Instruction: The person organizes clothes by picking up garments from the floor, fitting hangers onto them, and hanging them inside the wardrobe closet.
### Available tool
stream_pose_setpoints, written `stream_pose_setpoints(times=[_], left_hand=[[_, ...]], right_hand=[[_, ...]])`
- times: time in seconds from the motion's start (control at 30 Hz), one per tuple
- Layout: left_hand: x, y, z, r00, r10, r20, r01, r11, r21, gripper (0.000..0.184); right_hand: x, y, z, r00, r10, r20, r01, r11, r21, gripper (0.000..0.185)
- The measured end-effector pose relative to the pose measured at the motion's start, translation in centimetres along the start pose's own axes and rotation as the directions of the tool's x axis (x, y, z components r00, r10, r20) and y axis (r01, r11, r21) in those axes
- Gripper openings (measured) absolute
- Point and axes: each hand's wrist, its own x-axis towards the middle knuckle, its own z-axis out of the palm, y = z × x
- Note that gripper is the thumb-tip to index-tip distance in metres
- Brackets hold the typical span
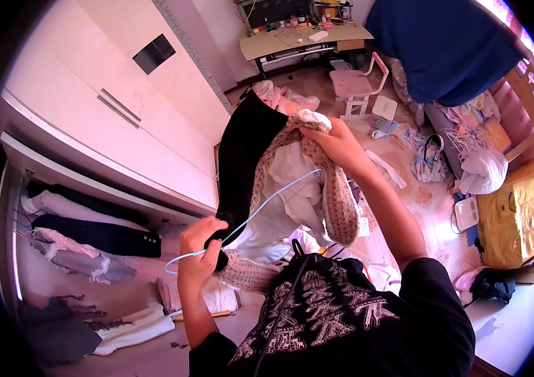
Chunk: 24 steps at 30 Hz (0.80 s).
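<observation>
A beige knitted cardigan (341, 210) with a pale lining hangs spread between my hands. A black fabric part (247, 141) runs along its left side; I cannot tell whether it belongs to the same garment. My right hand (333, 146) is closed on the upper edge, by a white fluffy patch (313, 118). Lower left, my left hand (196, 250) is closed round a light blue clothes hanger (273, 196) and some black fabric. One end of the hanger reaches across the garment's opening; the other sticks out left of the hand.
An open wardrobe compartment (103, 207) on the left holds several hung clothes (97, 235). Ahead are a cluttered desk (308, 44) and a pink chair (350, 83). Clothes lie on the floor (429, 195). A yellow bag (518, 213) stands at right, near a bed under a blue cloth (443, 50).
</observation>
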Motion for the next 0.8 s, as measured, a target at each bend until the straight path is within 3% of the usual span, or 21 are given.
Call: stream_pose_setpoints(times=[0.1, 0.2, 0.23, 0.3, 0.33, 0.43, 0.47, 0.53, 0.57, 0.6, 0.67, 0.73, 0.8], left_hand=[[0.7, 0.1, 1.5, 0.998, -0.029, -0.051, 0.029, 1.0, -0.012, 0.021], [1.9, -0.5, 3.7, 0.957, -0.166, -0.238, 0.176, 0.984, 0.02, 0.023], [2.0, -0.7, 3.8, 0.957, -0.166, -0.236, 0.175, 0.984, 0.018, 0.023], [2.2, -1.4, 3.5, 0.865, -0.382, -0.324, 0.41, 0.912, 0.02, 0.026], [2.1, -1.9, 3.3, 0.864, -0.382, -0.326, 0.41, 0.912, 0.016, 0.026], [1.8, -3.8, 2.7, 0.825, -0.16, -0.541, 0.185, 0.983, -0.009, 0.029], [1.2, -3.8, 1.9, 0.821, -0.321, -0.472, 0.328, 0.942, -0.07, 0.029], [1.1, -3.2, 0.9, 0.819, -0.351, -0.453, 0.356, 0.931, -0.078, 0.029], [1.0, -4.8, 1.3, 0.868, -0.159, -0.47, 0.151, 0.987, -0.055, 0.028], [1.0, -4.1, 1.1, 0.904, -0.12, -0.411, 0.116, 0.993, -0.034, 0.027], [1.0, -1.5, 0.2, 0.916, -0.304, -0.261, 0.295, 0.953, -0.076, 0.026], [0.9, -1.6, -0.3, 0.927, -0.265, -0.265, 0.255, 0.964, -0.071, 0.026], [0.6, -2.2, -1.0, 0.939, -0.197, -0.283, 0.172, 0.979, -0.11, 0.025]], right_hand=[[-1.3, 0.6, 0.5, 0.972, -0.219, 0.084, 0.233, 0.946, -0.227, 0.021], [-3.7, -1.3, 1.7, 0.947, -0.295, 0.131, 0.319, 0.79, -0.523, 0.022], [-4.3, -1.9, 1.7, 0.948, -0.28, 0.151, 0.316, 0.779, -0.541, 0.021], [-4.3, -2.0, 1.0, 0.957, -0.282, 0.074, 0.275, 0.788, -0.55, 0.021], [-4.2, -2.1, 0.4, 0.96, -0.281, 0.002, 0.235, 0.799, -0.554, 0.021], [-3.6, -1.8, -0.8, 0.972, -0.23, -0.055, 0.169, 0.838, -0.518, 0.018], [-3.4, -1.5, -1.1, 0.969, -0.243, -0.041, 0.183, 0.821, -0.541, 0.017], [-2.9, -0.8, -1.2, 0.971, -0.235, -0.049, 0.179, 0.846, -0.502, 0.016], [-2.8, -0.6, -1.0, 0.973, -0.22, -0.065, 0.167, 0.873, -0.458, 0.016], [-2.9, -0.8, -0.8, 0.975, -0.213, -0.059, 0.163, 0.874, -0.458, 0.016], [-2.9, -1.5, -0.4, 0.975, -0.215, -0.059, 0.161, 0.86, -0.485, 0.019], [-2.3, -0.3, -0.8, 0.975, -0.215, -0.059, 0.16, 0.86, -0.485, 0.018], [-1.5, 0.9, -1.6, 0.926, -0.331, -0.182, 0.258, 0.906, -0.337, 0.018]])
